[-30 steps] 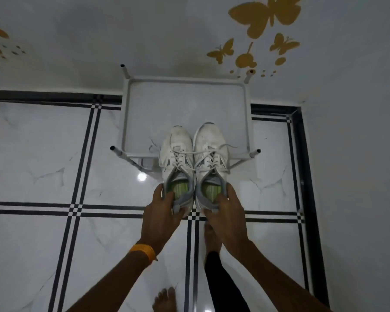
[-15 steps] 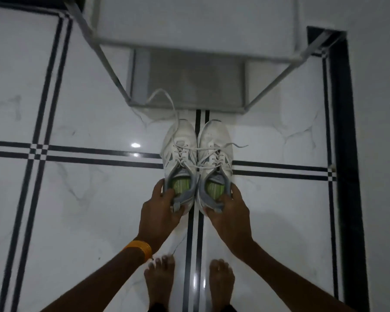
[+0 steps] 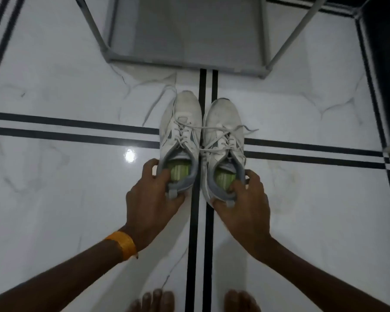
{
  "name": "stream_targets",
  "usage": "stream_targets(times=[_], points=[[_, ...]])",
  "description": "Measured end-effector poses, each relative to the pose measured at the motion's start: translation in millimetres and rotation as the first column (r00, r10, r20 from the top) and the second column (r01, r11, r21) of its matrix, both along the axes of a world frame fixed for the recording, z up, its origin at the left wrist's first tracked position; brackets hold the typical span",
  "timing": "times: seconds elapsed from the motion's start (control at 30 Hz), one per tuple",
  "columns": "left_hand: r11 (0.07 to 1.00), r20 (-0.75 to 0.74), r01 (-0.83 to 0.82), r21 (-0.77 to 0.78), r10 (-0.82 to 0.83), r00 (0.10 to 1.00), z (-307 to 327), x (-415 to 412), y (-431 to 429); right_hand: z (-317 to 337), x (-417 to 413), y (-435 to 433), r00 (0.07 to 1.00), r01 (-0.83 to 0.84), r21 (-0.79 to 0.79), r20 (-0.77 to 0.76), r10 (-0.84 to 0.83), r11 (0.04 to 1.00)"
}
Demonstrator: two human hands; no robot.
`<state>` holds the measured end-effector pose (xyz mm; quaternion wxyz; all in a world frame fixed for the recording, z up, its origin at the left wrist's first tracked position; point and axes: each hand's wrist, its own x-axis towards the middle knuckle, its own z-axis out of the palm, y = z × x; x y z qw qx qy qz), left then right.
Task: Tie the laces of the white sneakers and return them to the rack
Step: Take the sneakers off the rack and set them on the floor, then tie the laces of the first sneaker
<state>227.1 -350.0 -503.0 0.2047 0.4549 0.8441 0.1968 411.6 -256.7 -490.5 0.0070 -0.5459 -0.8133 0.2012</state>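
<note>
Two white sneakers with grey collars and green insoles sit side by side, toes pointing away from me, over the tiled floor. My left hand [image 3: 152, 197] grips the heel of the left sneaker [image 3: 181, 131]. My right hand [image 3: 243, 199] grips the heel of the right sneaker [image 3: 223, 134]. The laces are untied; one loose lace [image 3: 158, 102] trails off to the left of the left shoe, another strays right. The grey metal rack [image 3: 185, 32] stands just beyond the toes, its lower shelf bare.
White marble floor [image 3: 65, 199] with paired black lines crossing under the shoes. A dark strip along the wall [image 3: 378, 64] runs down the right side. My bare feet [image 3: 153, 300] show at the bottom edge.
The sneakers have come off the rack's top shelf and down toward the floor in front of it, both hands still holding the heels. The view has dropped closer to the floor.
</note>
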Motion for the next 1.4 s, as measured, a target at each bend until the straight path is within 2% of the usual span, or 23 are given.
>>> stream_targets(times=[0.1, 0.13, 0.2, 0.27, 0.33, 0.4, 0.47, 0.57, 0.67, 0.77, 0.87, 1.0, 1.13, 1.4], points=[[1.000, 0.040, 0.009, -0.015, -0.008, 0.999, 6, -1, -7, 10, 8, 2, 0.993, -0.069, -0.033, 0.091, 0.071, 0.997], [1.000, 0.075, 0.011, -0.024, -0.009, 0.997, 11, 1, -7, 18, 9, 6, 0.994, -0.086, -0.033, 0.068, 0.088, 0.996], [1.000, 0.146, 0.016, 0.017, -0.018, 0.989, 26, 0, -2, 34, 4, 19, 0.981, -0.152, 0.031, -0.115, 0.155, 0.988], [0.990, 0.122, 0.071, 0.125, -0.086, 0.989, 39, -13, 15, 46, -12, 40, 0.921, -0.244, 0.075, -0.293, 0.255, 0.967], [0.969, 0.063, 0.144, 0.202, -0.159, 0.985, 45, -34, 35, 54, -39, 57, 0.871, -0.291, -0.024, -0.421, 0.254, 0.956], [0.961, 0.031, 0.210, 0.178, -0.219, 0.975, 42, -55, 58, 47, -67, 71, 0.877, -0.324, -0.106, -0.406, 0.256, 0.940], [0.957, -0.001, 0.276, 0.092, -0.277, 0.961, 30, -68, 71, 30, -85, 74, 0.896, -0.355, -0.148, -0.334, 0.292, 0.923], [0.967, 0.015, 0.245, 0.067, -0.247, 0.969, 22, -77, 71, 25, -95, 62, 0.923, -0.333, -0.256, -0.288, 0.257, 0.908], [0.979, -0.004, 0.191, 0.072, -0.191, 0.982, 19, -73, 60, 22, -96, 52, 0.925, -0.273, -0.148, -0.311, 0.217, 0.951], [0.984, 0.013, 0.170, 0.054, -0.171, 0.985, 14, -62, 53, 16, -97, 50, 0.933, -0.228, -0.175, -0.322, 0.163, 0.958], [0.990, 0.093, 0.135, 0.039, -0.138, 0.986, 18, -64, 55, 11, -97, 52, 0.938, -0.176, -0.218, -0.332, 0.096, 0.960], [0.996, 0.297, 0.043, 0.072, -0.063, 0.953, 24, -73, 61, 14, -97, 51, 0.902, -0.042, -0.228, -0.427, -0.062, 0.973], [0.992, 0.351, 0.011, 0.123, -0.054, 0.935, 16, -68, 62, 12, -97, 51, 0.881, 0.050, -0.233, -0.447, -0.152, 0.971], [0.987, 0.323, 0.023, 0.161, -0.074, 0.943, 8, -65, 70, 9, -102, 56, 0.918, -0.005, -0.123, -0.393, -0.044, 0.992]])
